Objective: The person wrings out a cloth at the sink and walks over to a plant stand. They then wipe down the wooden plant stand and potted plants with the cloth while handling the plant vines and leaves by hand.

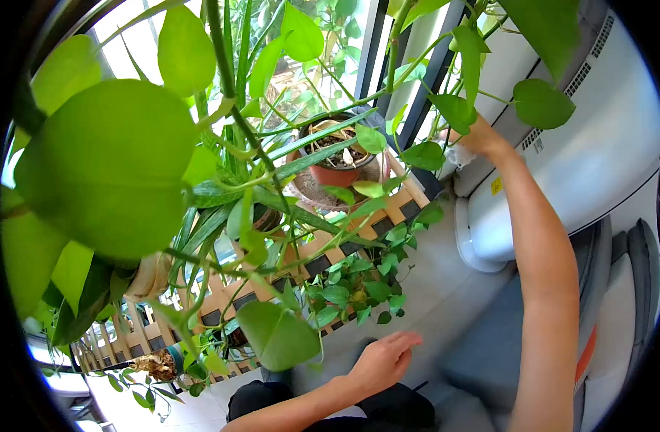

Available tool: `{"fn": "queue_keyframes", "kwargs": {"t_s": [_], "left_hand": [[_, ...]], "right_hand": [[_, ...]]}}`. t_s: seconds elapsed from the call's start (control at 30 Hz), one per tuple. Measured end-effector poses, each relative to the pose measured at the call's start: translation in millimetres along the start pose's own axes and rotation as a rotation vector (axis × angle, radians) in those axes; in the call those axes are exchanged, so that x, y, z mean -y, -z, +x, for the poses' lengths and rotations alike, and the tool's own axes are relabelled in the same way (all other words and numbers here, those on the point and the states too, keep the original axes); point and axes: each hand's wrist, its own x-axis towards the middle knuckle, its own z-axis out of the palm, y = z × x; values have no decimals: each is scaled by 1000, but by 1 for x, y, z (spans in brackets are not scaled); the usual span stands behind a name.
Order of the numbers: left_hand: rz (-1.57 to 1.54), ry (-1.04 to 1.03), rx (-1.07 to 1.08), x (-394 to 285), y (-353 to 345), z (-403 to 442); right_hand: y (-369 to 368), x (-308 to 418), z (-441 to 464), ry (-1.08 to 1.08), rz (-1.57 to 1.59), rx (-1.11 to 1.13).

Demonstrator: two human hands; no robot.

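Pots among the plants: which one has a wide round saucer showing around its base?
The reddish, dark-rimmed pot, highest in view: a pinkish-brown saucer surrounds its base. None shows around the pale pot or the green one.

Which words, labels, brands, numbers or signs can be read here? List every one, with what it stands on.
No text is readable.
Yellow label on the white unit: too small to read.
Pale label beside the unit's dark slots: too small and blurred.
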Motion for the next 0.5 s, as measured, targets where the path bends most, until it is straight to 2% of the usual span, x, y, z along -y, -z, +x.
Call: {"fn": "queue_keyframes", "kwargs": {"t_s": [0.07,0.1,0.13,0.2,0.23,0.27,0.37,0.43,0.5], "left_hand": [[-36,-119,-81,6,-8,2],[-37,-121,-75,7,-12,3],[-46,-118,-49,9,-14,4],[-53,-110,-19,11,-13,2],[-65,-85,-7,9,-12,1],[-77,-62,5,6,-11,1],[-45,-44,7,3,-5,0],[-37,-46,-11,8,-4,-1],[-37,-38,-31,12,-1,-2]], "right_hand": [[-5,7,2,69,-71,99],[-18,-15,6,149,123,13],[-24,-23,10,144,124,9],[-34,-34,24,-5,569,118],[-40,-46,37,-4,569,120],[-44,-58,51,-11,799,60],[-62,-67,69,-6,1119,-38],[-69,-56,70,13,1185,-58],[-74,-46,69,39,1115,-35]]}}
